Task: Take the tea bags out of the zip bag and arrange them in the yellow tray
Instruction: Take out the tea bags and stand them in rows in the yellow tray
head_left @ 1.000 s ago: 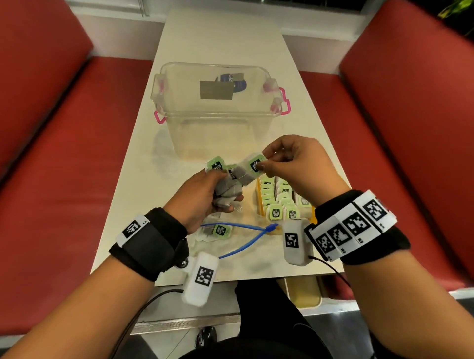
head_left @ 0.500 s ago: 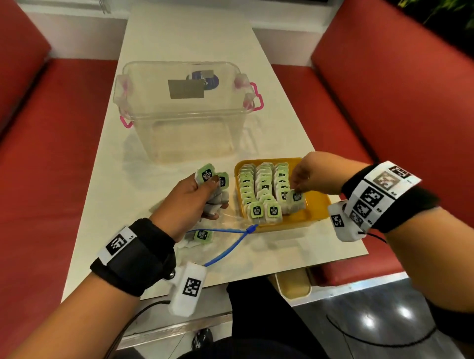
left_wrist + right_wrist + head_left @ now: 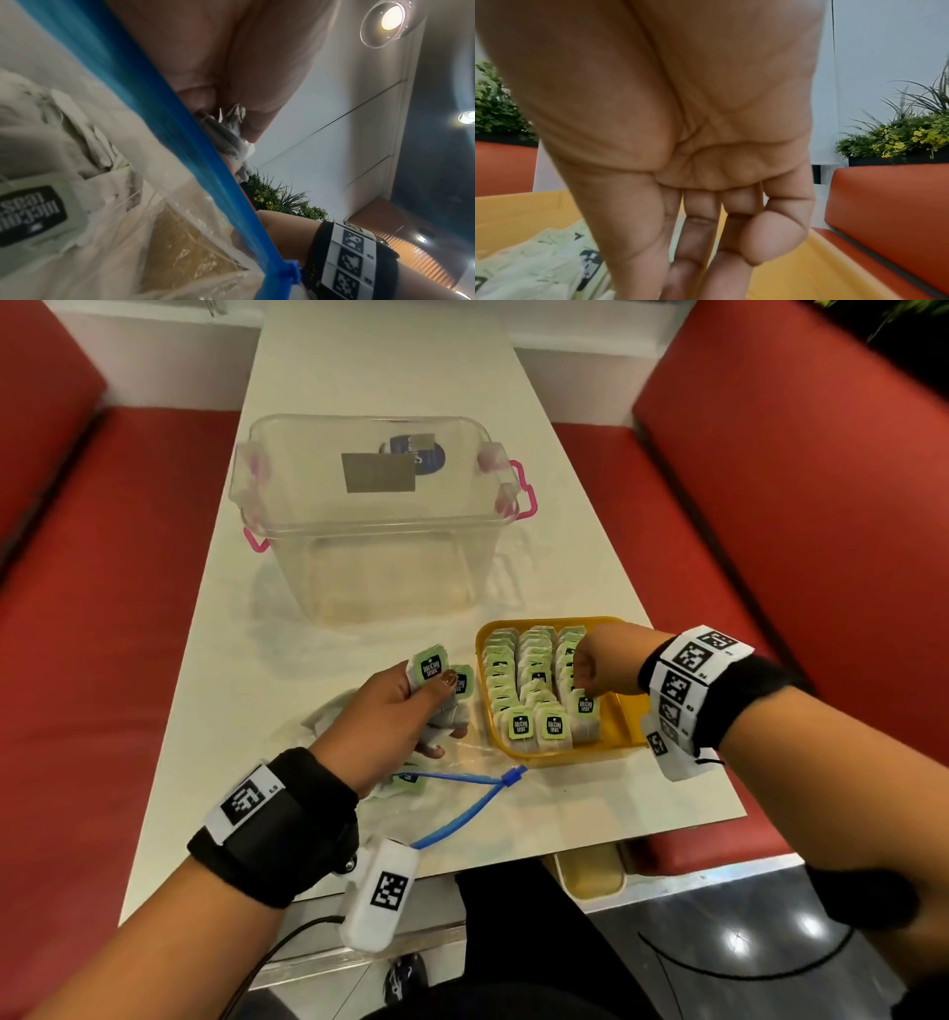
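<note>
Left hand (image 3: 395,711) grasps a bunch of tea bags (image 3: 436,683) beside the zip bag (image 3: 462,793). Right hand (image 3: 598,662), fingers pointing down, pinches one bag in the yellow tray (image 3: 613,719), at 3 o'clock of the left. The bags are judged light, soft, tearable; best taken by the paper tag.

Red benches (image 3: 801,516) flank white table (image 3: 390,367); ceiling lamp (image 3: 392,17) lit.

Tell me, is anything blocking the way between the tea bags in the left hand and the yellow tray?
Nothing visible does. The left hand holds its tea bags just left of the yellow tray, with only bare table between. The right hand is over the tray's right row, where free yellow floor remains nearer the person.
</note>
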